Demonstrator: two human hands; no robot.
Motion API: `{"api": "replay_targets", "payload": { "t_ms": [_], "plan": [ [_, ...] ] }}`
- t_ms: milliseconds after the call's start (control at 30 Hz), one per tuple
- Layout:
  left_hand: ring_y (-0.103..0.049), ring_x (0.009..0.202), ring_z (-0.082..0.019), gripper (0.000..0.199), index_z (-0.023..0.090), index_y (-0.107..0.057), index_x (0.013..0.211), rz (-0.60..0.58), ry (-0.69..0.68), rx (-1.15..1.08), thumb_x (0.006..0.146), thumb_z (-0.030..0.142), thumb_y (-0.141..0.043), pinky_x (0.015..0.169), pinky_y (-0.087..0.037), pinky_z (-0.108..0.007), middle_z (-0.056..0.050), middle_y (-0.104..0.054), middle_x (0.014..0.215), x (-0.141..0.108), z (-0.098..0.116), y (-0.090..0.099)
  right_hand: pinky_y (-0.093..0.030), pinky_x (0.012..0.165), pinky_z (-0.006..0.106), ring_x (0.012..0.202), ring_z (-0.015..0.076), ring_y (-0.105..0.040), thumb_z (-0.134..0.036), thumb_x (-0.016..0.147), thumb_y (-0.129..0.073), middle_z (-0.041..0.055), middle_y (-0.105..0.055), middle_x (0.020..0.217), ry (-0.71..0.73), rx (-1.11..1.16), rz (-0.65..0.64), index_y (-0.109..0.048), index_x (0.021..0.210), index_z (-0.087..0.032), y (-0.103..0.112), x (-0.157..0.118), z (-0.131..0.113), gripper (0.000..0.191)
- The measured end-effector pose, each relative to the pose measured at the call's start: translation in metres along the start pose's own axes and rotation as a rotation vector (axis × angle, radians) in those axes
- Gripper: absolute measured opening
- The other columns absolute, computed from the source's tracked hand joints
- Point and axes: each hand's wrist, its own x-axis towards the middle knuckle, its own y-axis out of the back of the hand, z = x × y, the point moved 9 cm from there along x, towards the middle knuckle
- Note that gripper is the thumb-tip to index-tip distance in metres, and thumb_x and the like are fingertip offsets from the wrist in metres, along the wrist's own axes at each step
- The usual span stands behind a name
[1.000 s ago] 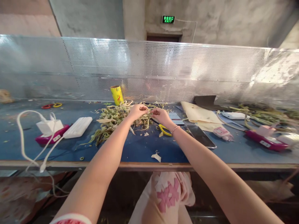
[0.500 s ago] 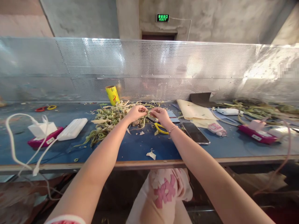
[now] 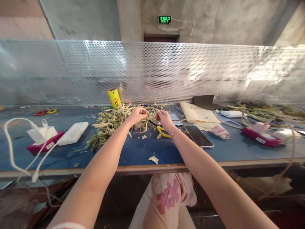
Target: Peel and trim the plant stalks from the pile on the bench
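Observation:
A tangled pile of wilted green and pale plant stalks [image 3: 102, 127] lies on the blue worktable [image 3: 133, 156]. Over the pile's right part, my left hand [image 3: 138, 115] holds its thumb and fingers pinched together. My right hand [image 3: 164, 118], with a bracelet at the wrist, is also closed in a pinch a short gap to the right. Whatever either pinch holds is too small to make out. Just below my right hand rests a yellow-handled tool [image 3: 163, 132], perhaps scissors, its far end partly hidden among the stalks.
A yellow tube [image 3: 114, 98] stands behind the pile, before a perforated metal screen [image 3: 152, 70]. Rightward lie a phone [image 3: 199, 136], beige paper [image 3: 199, 113], a pink case [image 3: 220, 131] and a power strip [image 3: 260, 137]. A white power bank [image 3: 73, 133] with cables lies left.
My hands, whose fingertips were almost meeting, have drawn slightly apart; the right has shifted a little to the right. Both stay pinched. The view has moved slightly.

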Motion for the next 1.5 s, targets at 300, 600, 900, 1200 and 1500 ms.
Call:
{"api": "replay_targets", "payload": {
  "t_ms": [300, 600, 900, 1200, 1500],
  "plan": [
    [-0.054, 0.063, -0.011, 0.022, 0.013, -0.059, 0.073, 0.034, -0.006, 0.015, 0.057, 0.028, -0.064, 0.065, -0.043, -0.026, -0.001, -0.059, 0.067, 0.0, 0.0, 0.005, -0.035, 0.049, 0.022, 0.046, 0.0064, -0.04, -0.05, 0.074, -0.048, -0.005, -0.043, 0.05, 0.018, -0.118, 0.059, -0.038, 0.057, -0.019, 0.016, 0.004, -0.005, 0.036],
    [-0.056, 0.062, -0.011, 0.021, 0.014, -0.06, 0.072, 0.051, -0.012, 0.057, 0.058, 0.029, -0.065, 0.063, -0.044, -0.026, -0.002, -0.061, 0.066, 0.001, -0.001, 0.008, -0.043, 0.054, 0.024, 0.052, 0.0092, -0.047, -0.058, 0.072, -0.046, -0.0019, -0.049, 0.058, -0.052, -0.081, 0.137, -0.039, 0.064, -0.021, 0.037, 0.008, -0.007, 0.038],
    [-0.06, 0.091, -0.018, 0.022, 0.015, -0.062, 0.077, -0.095, -0.106, -0.045, 0.061, 0.028, -0.065, 0.082, -0.046, -0.036, -0.012, -0.058, 0.116, -0.002, 0.015, -0.017, -0.04, 0.051, 0.022, 0.052, 0.0079, -0.045, -0.062, 0.065, -0.052, -0.0025, -0.048, 0.059, -0.067, -0.04, 0.002, -0.042, 0.062, -0.02, 0.012, -0.001, -0.006, 0.043],
    [-0.061, 0.073, -0.013, 0.023, 0.013, -0.059, 0.076, -0.08, -0.043, -0.254, 0.058, 0.026, -0.066, 0.076, -0.048, -0.033, -0.007, -0.066, 0.086, -0.005, 0.016, -0.023, -0.039, 0.053, 0.02, 0.057, 0.008, -0.049, -0.052, 0.065, -0.056, -0.0025, -0.054, 0.06, -0.065, -0.062, -0.129, -0.052, 0.069, -0.018, -0.006, -0.006, -0.007, 0.034],
    [-0.059, 0.068, -0.012, 0.024, 0.013, -0.061, 0.075, 0.061, -0.042, -0.194, 0.057, 0.028, -0.066, 0.071, -0.046, -0.029, -0.003, -0.064, 0.071, 0.001, 0.005, -0.004, -0.043, 0.058, 0.023, 0.067, 0.0119, -0.056, -0.043, 0.081, -0.035, 0.0045, -0.062, 0.075, -0.068, -0.367, -0.079, -0.049, 0.069, -0.018, 0.006, -0.006, -0.017, 0.031]
  ]
}}
